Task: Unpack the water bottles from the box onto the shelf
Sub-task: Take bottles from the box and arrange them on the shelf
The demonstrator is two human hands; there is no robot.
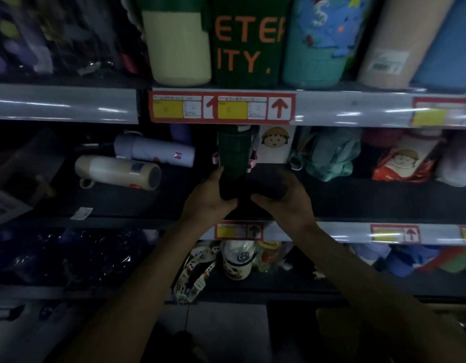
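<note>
A green bottle (233, 155) held at the middle shelf (370, 203).
The left hand (209, 196) and right hand (284, 195) both grip its dark lower end.

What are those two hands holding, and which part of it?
A dark green bottle, standing on the middle shelf. The left hand and right hand both hold its dark bottom end, one on each side.

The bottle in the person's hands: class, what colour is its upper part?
The bottle is dark green up top; head view shows it best.
</note>
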